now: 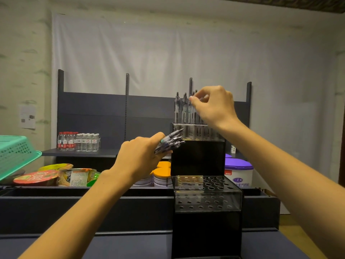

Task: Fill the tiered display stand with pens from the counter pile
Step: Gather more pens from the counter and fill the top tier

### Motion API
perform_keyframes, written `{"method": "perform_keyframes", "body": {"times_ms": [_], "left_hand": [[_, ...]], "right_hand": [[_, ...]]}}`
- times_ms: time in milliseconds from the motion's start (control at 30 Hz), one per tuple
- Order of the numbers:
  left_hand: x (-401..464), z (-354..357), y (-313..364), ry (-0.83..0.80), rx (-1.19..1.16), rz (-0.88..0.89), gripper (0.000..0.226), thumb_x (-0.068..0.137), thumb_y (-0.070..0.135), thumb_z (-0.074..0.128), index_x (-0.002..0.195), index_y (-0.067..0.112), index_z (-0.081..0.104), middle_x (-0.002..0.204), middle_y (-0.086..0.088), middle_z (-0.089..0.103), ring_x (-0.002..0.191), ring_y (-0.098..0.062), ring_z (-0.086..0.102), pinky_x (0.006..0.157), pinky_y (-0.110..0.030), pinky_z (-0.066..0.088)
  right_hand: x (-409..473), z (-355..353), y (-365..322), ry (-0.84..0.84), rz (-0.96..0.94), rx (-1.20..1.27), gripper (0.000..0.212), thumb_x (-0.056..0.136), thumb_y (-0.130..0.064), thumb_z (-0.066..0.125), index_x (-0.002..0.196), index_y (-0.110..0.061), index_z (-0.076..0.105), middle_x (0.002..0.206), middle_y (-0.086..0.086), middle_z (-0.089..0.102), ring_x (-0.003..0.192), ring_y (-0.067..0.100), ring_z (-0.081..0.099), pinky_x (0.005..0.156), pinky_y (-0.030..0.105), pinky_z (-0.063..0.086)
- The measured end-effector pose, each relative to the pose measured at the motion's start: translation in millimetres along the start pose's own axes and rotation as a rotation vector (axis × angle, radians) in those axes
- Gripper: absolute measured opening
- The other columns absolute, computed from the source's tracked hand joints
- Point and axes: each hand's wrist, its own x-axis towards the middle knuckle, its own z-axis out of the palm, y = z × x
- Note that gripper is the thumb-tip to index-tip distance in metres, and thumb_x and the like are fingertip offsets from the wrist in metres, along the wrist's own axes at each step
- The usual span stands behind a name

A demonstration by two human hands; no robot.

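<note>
The black tiered stand point(197, 157) rises at centre; upright pens point(183, 109) fill its top tier; the right hand point(214, 105) pinches one there; left of the stand, the left hand point(140, 156) grips a bundle of pens point(170, 142); its lower clear tier point(207, 193) shows open holes.

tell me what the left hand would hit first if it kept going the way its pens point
Most likely the top tier of the stand: the left hand aims its bundle of pens up and right at it. Depth is unclear, so this is a guess.
</note>
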Motion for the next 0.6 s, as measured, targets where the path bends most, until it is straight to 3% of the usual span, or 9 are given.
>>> {"method": "perform_keyframes", "body": {"times_ms": [167, 267, 367, 500, 600], "left_hand": [[2, 1, 4, 0.018, 0.006, -0.050, 0.034, 0.089, 0.046, 0.054, 0.104, 0.015, 0.054, 0.085, -0.002, 0.068, 0.059, -0.016, 0.049, 0.049, -0.022, 0.034], [4, 1, 7, 0.023, -0.001, -0.072, 0.036, 0.089, 0.049, 0.052, 0.105, 0.017, 0.052, 0.085, -0.002, 0.068, 0.063, -0.021, 0.058, 0.052, -0.030, 0.047], [5, 1, 12, 0.019, -0.024, -0.085, 0.034, 0.089, 0.047, 0.056, 0.105, 0.016, 0.053, 0.086, -0.003, 0.068, 0.065, -0.023, 0.060, 0.054, -0.033, 0.051], [7, 2, 20, 0.005, -0.034, -0.106, 0.029, 0.090, 0.039, 0.059, 0.105, 0.016, 0.054, 0.087, -0.003, 0.068, 0.063, -0.020, 0.055, 0.052, -0.026, 0.042], [6, 1, 23, -0.003, -0.080, -0.123, 0.026, 0.089, 0.038, 0.060, 0.103, 0.016, 0.054, 0.085, -0.003, 0.068, 0.065, -0.022, 0.058, 0.057, -0.033, 0.051]], "right_hand": [[-32, -7, 0, -0.324, 0.034, 0.268, 0.030, 0.090, -0.041, 0.061, 0.090, -0.014, 0.073, 0.080, 0.001, 0.070, 0.074, 0.008, 0.063, 0.074, 0.029, 0.053], [-44, -13, 0, -0.474, 0.056, 0.363, 0.028, 0.087, -0.040, 0.064, 0.088, -0.014, 0.074, 0.078, 0.000, 0.071, 0.074, 0.008, 0.064, 0.071, 0.027, 0.051], [-48, -16, 0, -0.496, 0.074, 0.401, 0.019, 0.087, -0.035, 0.066, 0.090, -0.017, 0.072, 0.082, -0.003, 0.070, 0.077, 0.009, 0.065, 0.062, 0.019, 0.046], [-49, -17, 1, -0.487, 0.095, 0.425, 0.020, 0.088, -0.032, 0.065, 0.097, -0.016, 0.072, 0.085, -0.002, 0.071, 0.079, 0.009, 0.065, 0.058, 0.015, 0.042], [-50, -16, 2, -0.459, 0.084, 0.459, 0.016, 0.089, -0.032, 0.064, 0.094, -0.018, 0.071, 0.083, -0.002, 0.071, 0.076, 0.007, 0.065, 0.056, 0.011, 0.043]]}}
